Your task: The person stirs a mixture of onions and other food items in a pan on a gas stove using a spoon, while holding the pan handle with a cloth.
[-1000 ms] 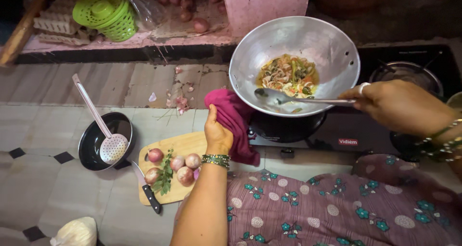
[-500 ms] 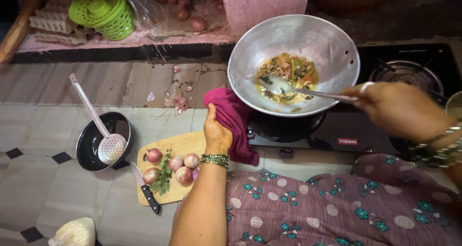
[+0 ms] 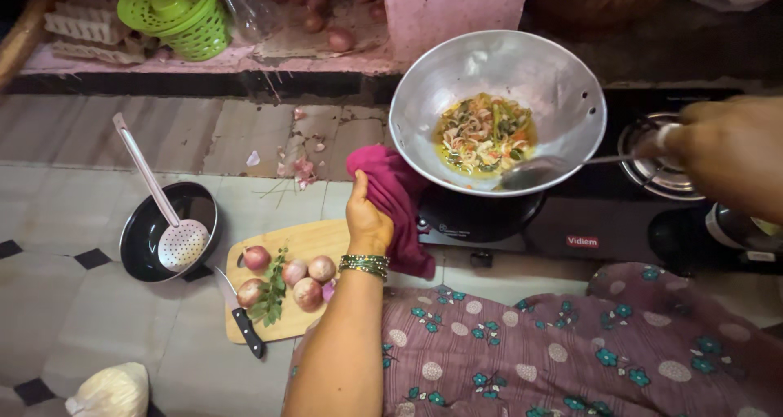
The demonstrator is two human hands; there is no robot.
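Observation:
My left hand (image 3: pixel 367 217) grips a magenta cloth (image 3: pixel 393 197) pressed against the rim of a round metal wok (image 3: pixel 563 86) that sits on a black gas stove (image 3: pixel 571 229). Chopped vegetables and onion (image 3: pixel 483 135) cook in oil at the wok's bottom. My right hand (image 3: pixel 730 160) holds the handle of a metal spoon (image 3: pixel 534 172), whose bowl rests on the near wall of the wok, just right of the food.
On the tiled floor lies a wooden cutting board (image 3: pixel 298 250) with small onions (image 3: pixel 308 293), green herbs and a black-handled knife (image 3: pixel 243 323). A black pan (image 3: pixel 147 237) holds a slotted skimmer (image 3: pixel 181 244). A green basket (image 3: pixel 171 13) and more onions sit on the pink ledge.
My right hand drew the spoon out of the food toward the near right wall of the wok. The left hand kept its hold on the cloth.

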